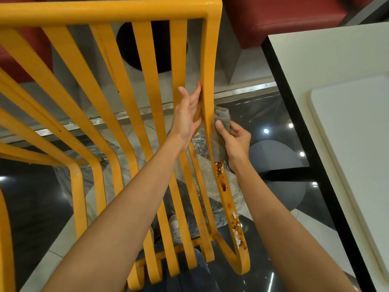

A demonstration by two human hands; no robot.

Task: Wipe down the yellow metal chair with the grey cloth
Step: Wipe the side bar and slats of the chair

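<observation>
While two hands work, one cloth wipes one chair.

The left hand lay flat-fingered against the yellow chair beside its outer rail. Across that rail, the right hand pinched the grey cloth against it, above rusty spots.
</observation>
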